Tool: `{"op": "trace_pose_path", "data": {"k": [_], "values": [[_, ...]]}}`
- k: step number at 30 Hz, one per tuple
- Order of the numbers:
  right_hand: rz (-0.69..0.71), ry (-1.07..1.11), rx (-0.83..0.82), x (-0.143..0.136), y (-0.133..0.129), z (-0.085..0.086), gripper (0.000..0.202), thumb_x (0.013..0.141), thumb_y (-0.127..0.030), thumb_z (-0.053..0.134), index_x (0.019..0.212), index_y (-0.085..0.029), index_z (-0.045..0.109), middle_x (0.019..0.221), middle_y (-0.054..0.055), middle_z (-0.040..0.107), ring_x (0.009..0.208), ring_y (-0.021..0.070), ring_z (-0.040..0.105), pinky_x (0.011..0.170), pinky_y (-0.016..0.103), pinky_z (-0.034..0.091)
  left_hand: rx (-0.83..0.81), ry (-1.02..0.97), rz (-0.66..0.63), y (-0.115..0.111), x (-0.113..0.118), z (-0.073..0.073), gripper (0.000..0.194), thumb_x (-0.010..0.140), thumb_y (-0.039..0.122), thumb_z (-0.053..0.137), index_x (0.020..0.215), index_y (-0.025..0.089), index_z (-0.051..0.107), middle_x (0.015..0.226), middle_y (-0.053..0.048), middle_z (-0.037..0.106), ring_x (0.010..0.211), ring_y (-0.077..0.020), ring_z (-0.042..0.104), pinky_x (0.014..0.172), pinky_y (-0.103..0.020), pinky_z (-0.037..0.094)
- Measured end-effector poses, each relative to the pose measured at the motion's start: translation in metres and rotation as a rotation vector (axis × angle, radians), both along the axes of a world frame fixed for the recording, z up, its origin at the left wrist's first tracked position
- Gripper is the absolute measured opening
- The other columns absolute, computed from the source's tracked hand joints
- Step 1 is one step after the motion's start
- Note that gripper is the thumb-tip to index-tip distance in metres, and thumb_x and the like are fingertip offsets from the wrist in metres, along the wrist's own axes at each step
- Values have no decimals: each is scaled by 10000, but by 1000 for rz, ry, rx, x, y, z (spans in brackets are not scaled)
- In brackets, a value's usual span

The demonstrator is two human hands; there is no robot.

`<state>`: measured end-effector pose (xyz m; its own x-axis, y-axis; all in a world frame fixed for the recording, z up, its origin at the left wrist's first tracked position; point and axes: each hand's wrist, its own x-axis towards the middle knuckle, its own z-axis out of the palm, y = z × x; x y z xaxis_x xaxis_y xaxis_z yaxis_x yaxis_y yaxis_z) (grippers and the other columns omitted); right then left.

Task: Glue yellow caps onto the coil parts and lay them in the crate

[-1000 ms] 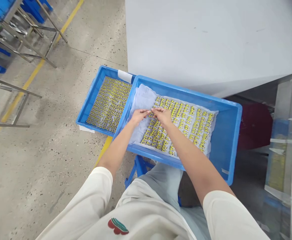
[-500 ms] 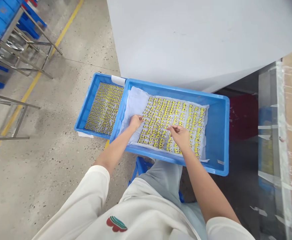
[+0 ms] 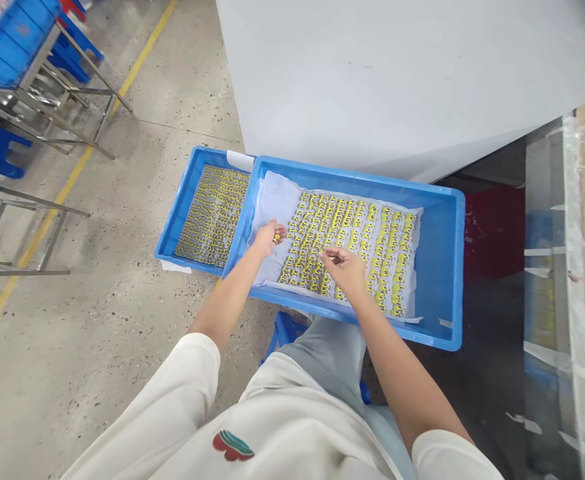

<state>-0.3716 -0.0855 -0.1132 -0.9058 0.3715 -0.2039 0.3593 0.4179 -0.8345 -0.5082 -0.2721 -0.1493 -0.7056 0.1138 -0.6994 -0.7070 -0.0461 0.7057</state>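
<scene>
"Status of our right hand?"

"Pinched over the yellow rows; we can't tell whether it grips anything."

"And left of it?"

"Our left hand has turned palm-up within half a second, fingers loosely spread, baring a yellow piece that we judge within the right's reach. Beneath both grips, our large blue tub; further left, a smaller blue tub with similar rows."

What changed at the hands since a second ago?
Right hand moved right and towards the body, away from the left hand, over the rows of yellow pieces; left hand turned palm up, showing a yellow piece. Both blue crates stayed put.
</scene>
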Motion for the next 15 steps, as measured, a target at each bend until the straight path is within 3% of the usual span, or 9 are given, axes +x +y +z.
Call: {"op": "trace_pose_path", "data": {"k": [4,7,11,15], "values": [[199,108,56,-34,-37,0,435,752,-466,688,1125,-244,662,1018,27,724,707,144,645,745,303,533,185,-34,41,-8,7,16,401,916,398,365,853,119,646,980,-170,696,861,-170,663,821,-279,519],[338,165,143,-55,-58,-5,369,769,-407,686,1103,-250,679,1024,11,719,720,138,642,792,295,513,255,-30,63,-12,13,23,363,906,342,380,858,108,653,957,-162,702,848,-172,661,826,-286,522],[396,170,178,-68,-68,-14,219,826,-361,621,985,-251,723,950,8,726,723,148,634,774,289,500,275,-6,92,-13,19,29,280,870,261,431,851,106,663,923,-142,704,813,-155,649,792,-268,512],[439,211,198,-67,-67,-17,242,850,-343,592,1041,-256,711,975,12,720,726,143,632,783,283,499,280,28,87,-11,24,34,203,826,190,492,844,106,676,914,-125,707,830,-139,647,799,-240,493]]}}
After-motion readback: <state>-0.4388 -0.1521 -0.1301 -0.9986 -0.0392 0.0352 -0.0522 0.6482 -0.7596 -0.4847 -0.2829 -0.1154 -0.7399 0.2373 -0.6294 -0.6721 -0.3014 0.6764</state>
